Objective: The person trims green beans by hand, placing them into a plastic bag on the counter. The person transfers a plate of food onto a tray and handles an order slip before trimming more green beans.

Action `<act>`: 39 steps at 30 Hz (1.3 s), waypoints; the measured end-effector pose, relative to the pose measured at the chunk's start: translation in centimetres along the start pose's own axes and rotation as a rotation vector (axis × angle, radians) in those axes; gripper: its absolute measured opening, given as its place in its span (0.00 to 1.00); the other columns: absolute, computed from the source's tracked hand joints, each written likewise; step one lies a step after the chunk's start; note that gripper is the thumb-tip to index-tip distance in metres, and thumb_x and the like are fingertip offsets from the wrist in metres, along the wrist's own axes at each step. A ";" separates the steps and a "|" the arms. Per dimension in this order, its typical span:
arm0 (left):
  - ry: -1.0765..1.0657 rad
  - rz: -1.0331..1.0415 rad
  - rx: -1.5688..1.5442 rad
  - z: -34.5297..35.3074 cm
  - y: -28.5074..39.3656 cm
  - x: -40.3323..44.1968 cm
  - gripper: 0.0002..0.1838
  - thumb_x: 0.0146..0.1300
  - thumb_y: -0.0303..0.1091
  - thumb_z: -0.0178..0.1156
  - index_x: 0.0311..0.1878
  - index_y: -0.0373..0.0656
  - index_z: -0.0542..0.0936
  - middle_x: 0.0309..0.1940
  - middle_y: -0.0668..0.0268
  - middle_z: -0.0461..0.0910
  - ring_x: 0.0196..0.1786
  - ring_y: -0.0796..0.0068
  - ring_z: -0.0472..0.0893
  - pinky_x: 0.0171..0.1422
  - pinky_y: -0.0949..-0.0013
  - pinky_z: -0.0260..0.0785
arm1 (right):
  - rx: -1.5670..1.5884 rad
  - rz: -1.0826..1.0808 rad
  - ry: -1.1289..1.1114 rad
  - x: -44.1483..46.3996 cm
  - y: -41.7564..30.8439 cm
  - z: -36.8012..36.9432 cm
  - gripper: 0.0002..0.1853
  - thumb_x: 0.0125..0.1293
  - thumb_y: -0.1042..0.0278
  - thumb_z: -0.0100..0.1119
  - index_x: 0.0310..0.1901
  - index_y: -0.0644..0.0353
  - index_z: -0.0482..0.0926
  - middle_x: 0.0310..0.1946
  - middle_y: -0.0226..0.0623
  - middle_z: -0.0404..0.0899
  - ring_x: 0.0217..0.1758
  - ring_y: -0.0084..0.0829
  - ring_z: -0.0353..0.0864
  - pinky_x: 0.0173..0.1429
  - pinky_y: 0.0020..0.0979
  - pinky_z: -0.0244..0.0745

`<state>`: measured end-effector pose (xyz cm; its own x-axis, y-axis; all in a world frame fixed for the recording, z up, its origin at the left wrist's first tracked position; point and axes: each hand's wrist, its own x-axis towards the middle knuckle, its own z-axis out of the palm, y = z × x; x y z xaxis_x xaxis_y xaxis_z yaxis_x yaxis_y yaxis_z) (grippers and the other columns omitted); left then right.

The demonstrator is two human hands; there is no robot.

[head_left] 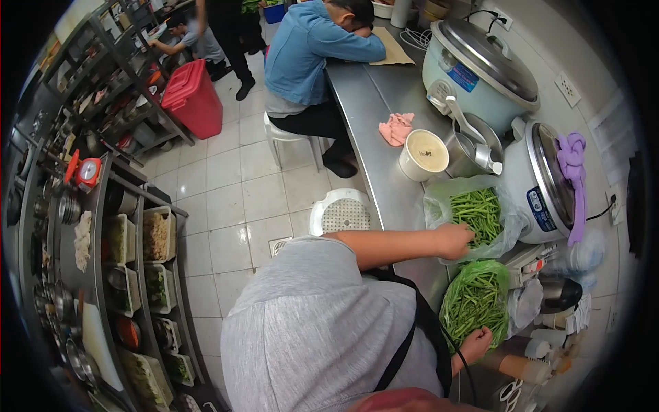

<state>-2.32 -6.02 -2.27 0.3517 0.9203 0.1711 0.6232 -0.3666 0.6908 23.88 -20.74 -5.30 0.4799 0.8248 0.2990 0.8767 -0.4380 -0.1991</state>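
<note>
My left hand [454,242] is at the near edge of a clear plastic bag [439,199] of cut green beans [478,216], its fingers closed on some of the beans. Below it, a green plastic bag [506,288] holds more green beans [476,302]. My right hand [476,343] rests by the lower edge of that bag, fingers curled together; what they hold is too small to make out. Both bags lie open on the metal table [381,199].
Beyond the bags stand a white tub [424,156], a metal pot [473,154] and two rice cookers [460,82] [532,178]. A pink cloth [396,129] lies nearby. A seated person [302,51] leans on the table. White stool [343,214], red bin [192,103] and shelves [103,206] flank the aisle.
</note>
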 end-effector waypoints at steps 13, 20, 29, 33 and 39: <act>-0.301 -0.087 0.277 2.0 -2.3 0.6 0.12 0.48 0.30 0.52 0.38 0.40 0.75 0.39 0.57 0.75 0.39 0.59 0.77 0.38 0.62 0.70 | -0.032 0.009 -0.017 0.3 0.0 0.1 0.13 0.56 0.66 0.40 0.37 0.59 0.74 0.35 0.36 0.73 0.37 0.38 0.71 0.42 0.37 0.67; -0.294 -0.111 0.276 1.4 -1.9 -0.4 0.13 0.50 0.31 0.51 0.40 0.42 0.75 0.38 0.58 0.74 0.40 0.60 0.77 0.39 0.62 0.70 | -0.017 0.021 -0.017 0.3 0.3 0.4 0.12 0.56 0.65 0.41 0.37 0.58 0.74 0.34 0.36 0.73 0.37 0.38 0.71 0.43 0.37 0.66; -0.342 -0.072 0.337 3.1 -3.8 0.6 0.09 0.47 0.28 0.53 0.32 0.42 0.79 0.33 0.60 0.78 0.37 0.63 0.79 0.34 0.63 0.71 | -0.032 -0.022 0.038 0.6 1.8 1.6 0.12 0.56 0.65 0.42 0.37 0.58 0.74 0.33 0.37 0.74 0.34 0.38 0.72 0.41 0.36 0.67; -0.305 -0.048 0.369 3.6 -4.2 -0.3 0.08 0.46 0.27 0.53 0.30 0.43 0.80 0.33 0.60 0.79 0.36 0.63 0.79 0.32 0.62 0.71 | -0.046 0.001 0.026 0.5 0.8 1.0 0.12 0.57 0.64 0.42 0.37 0.57 0.75 0.33 0.37 0.74 0.33 0.38 0.73 0.39 0.36 0.68; -0.394 -0.078 0.434 3.2 -4.2 -0.9 0.09 0.45 0.28 0.55 0.31 0.45 0.81 0.33 0.63 0.80 0.38 0.66 0.79 0.34 0.65 0.71 | -0.060 0.025 0.018 0.6 1.3 1.4 0.13 0.57 0.64 0.41 0.38 0.57 0.75 0.31 0.37 0.74 0.31 0.38 0.72 0.35 0.36 0.68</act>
<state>-3.03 -5.77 -7.53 0.4744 0.8573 -0.2000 0.8573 -0.3983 0.3262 25.22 -20.30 -6.66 0.5022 0.8069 0.3111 0.8643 -0.4798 -0.1507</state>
